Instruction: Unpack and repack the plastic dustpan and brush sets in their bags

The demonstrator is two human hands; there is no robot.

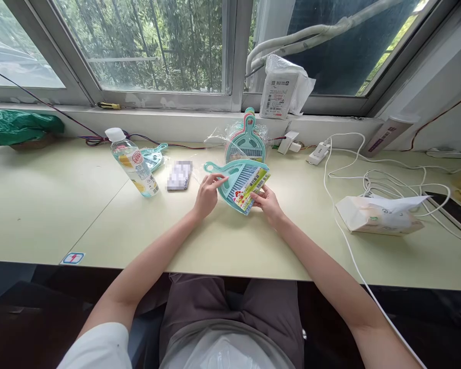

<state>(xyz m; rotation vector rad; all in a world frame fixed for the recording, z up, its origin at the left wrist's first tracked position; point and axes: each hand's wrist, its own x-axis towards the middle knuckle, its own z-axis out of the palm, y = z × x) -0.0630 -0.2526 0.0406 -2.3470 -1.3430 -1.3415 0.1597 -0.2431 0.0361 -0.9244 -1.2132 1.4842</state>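
Observation:
A small teal dustpan (226, 188) with a brush and a printed card label (249, 187) is tilted just above the table, its ring-ended handle pointing left. My right hand (268, 206) grips its lower right edge, thumb over the label. At the pan's left side, below the handle, my left hand (208, 193) is closed on the edge, with its index finger stretched across the front. Behind it, a stack of similar dustpans (249, 137) in clear wrap leans against the window ledge. Another teal dustpan (152, 157) lies on the left, partly hidden by a bottle.
The clear bottle (134, 166) with a white cap stands left of a blurred phone-sized object (180, 176). On the right are a tissue pack (376, 215), looped white cables (392, 179) and a phone (455, 212). A white package (280, 92) sits on the sill.

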